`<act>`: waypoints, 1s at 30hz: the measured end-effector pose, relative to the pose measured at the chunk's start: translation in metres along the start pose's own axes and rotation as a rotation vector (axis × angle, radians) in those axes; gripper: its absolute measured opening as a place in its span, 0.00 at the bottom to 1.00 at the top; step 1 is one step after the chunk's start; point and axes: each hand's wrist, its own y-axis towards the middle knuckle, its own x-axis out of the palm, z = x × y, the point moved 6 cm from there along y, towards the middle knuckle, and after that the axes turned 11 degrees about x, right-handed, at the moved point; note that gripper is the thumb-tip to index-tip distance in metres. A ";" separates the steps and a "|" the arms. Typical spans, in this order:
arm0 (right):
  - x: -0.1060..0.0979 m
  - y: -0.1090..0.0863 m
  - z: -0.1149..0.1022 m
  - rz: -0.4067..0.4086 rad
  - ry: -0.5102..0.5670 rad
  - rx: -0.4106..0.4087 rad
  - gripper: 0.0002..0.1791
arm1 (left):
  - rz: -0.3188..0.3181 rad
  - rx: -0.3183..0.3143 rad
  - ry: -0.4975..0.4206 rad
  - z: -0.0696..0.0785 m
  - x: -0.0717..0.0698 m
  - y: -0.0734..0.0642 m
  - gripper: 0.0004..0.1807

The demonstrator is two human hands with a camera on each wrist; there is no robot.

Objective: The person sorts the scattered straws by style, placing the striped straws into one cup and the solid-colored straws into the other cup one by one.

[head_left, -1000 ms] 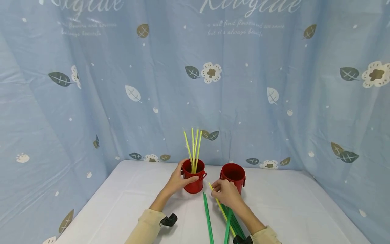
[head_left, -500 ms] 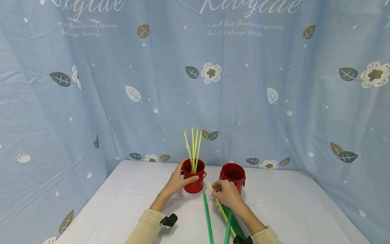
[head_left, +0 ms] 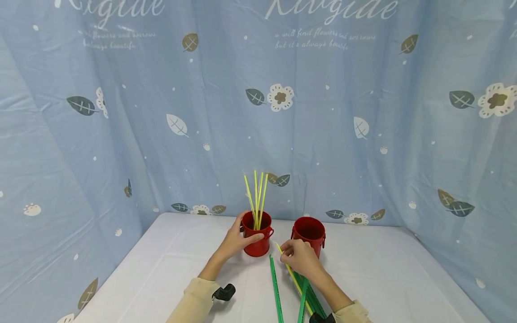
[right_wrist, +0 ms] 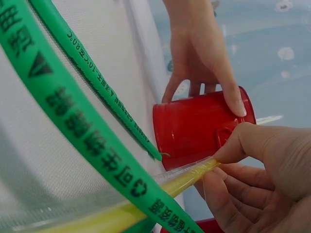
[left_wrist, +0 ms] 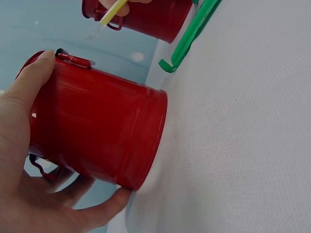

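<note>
My left hand [head_left: 234,241] grips the left red bucket [head_left: 258,247], thumb across its near side and fingers around the far left, as the left wrist view shows. Several thin yellow straws [head_left: 256,202] lean upright in that bucket. With thumb and fingertips my right hand [head_left: 302,259] pinches a yellow straw [right_wrist: 194,171] in a clear wrapper, near its far end. Its near part runs down toward my right wrist, among straws in green printed wrappers [right_wrist: 82,128]. One green-wrapped straw [head_left: 276,289] lies apart on the left.
A second red bucket [head_left: 319,244] stands just beyond my right hand, partly hidden by it; no straws show above its rim. A white cloth [head_left: 387,278] covers the table. Blue patterned curtain [head_left: 226,134] hangs along the back and sides.
</note>
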 end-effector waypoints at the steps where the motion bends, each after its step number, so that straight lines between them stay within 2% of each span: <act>1: 0.000 0.000 0.000 0.000 0.001 0.001 0.10 | 0.002 0.000 0.001 0.000 0.000 0.000 0.51; 4: -0.001 0.000 0.000 0.001 0.005 0.005 0.10 | 0.006 0.004 -0.009 0.006 0.001 0.000 0.50; 11: -0.004 0.000 -0.001 0.018 -0.001 -0.009 0.09 | -0.026 0.009 -0.031 0.036 -0.004 -0.006 0.48; 14: -0.005 0.001 -0.001 0.024 0.009 -0.019 0.09 | -0.027 0.003 -0.034 0.040 -0.006 -0.008 0.48; 26: -0.011 0.002 -0.001 0.017 0.047 -0.012 0.09 | -0.025 0.015 -0.040 0.038 -0.006 -0.008 0.48; 30: -0.017 0.003 -0.004 0.027 0.073 -0.018 0.09 | -0.015 0.014 -0.032 0.028 -0.004 -0.005 0.49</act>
